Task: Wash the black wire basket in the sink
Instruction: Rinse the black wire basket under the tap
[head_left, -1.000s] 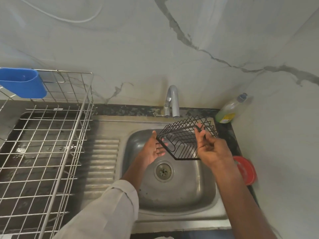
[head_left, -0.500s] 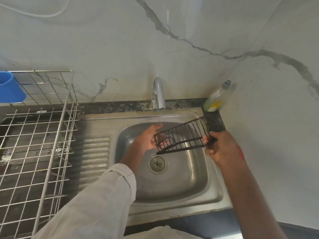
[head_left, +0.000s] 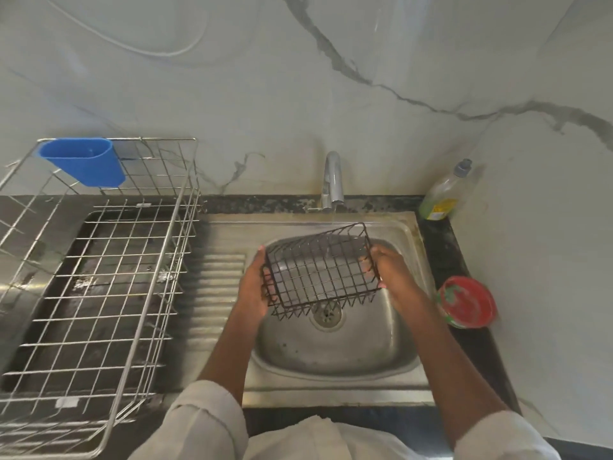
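Note:
The black wire basket [head_left: 320,270] hangs over the steel sink [head_left: 335,353], its open side facing up toward me. My left hand [head_left: 253,290] grips its left end and my right hand [head_left: 388,270] grips its right end. A thin stream of water falls from the chrome tap [head_left: 332,180] onto the basket's far edge. The drain [head_left: 326,315] shows just below the basket's near edge.
A large steel wire dish rack [head_left: 99,277] stands on the counter at left, with a blue cup holder [head_left: 83,162] on its back rim. A dish soap bottle [head_left: 446,190] stands at the sink's back right corner. A red round container [head_left: 466,302] sits right of the sink.
The basket has turned from tilted on edge to open side up. My left hand has closed on its left end. The view has shifted back and down.

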Tool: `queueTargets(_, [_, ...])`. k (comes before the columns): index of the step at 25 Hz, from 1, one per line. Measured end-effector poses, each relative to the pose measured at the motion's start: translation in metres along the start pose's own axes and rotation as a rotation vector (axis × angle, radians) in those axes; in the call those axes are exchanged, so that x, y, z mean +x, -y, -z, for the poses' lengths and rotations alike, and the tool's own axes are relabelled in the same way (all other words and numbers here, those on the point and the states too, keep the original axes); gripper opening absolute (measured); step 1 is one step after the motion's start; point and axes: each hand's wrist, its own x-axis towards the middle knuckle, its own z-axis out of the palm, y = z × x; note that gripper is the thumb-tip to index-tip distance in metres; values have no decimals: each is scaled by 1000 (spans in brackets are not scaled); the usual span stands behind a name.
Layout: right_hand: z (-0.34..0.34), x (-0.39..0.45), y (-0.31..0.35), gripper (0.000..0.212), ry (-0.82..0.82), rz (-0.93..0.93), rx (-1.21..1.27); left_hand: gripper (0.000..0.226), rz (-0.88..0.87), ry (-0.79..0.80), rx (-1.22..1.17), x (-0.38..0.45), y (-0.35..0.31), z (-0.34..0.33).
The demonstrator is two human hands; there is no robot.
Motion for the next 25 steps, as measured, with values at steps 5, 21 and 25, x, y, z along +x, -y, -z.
queueTargets(5, [-27, -21, 27, 56, 215, 77, -76, 34, -161, -347, -82, -15, -4, 19])
queueTargets(21, [-47, 28, 52, 48, 193, 637, -461, 46, 89, -215, -353, -25, 53, -16])
queueTargets(25, [-31, 20, 38, 88, 5, 406, -519, 53, 186, -135, -327, -14, 65, -35])
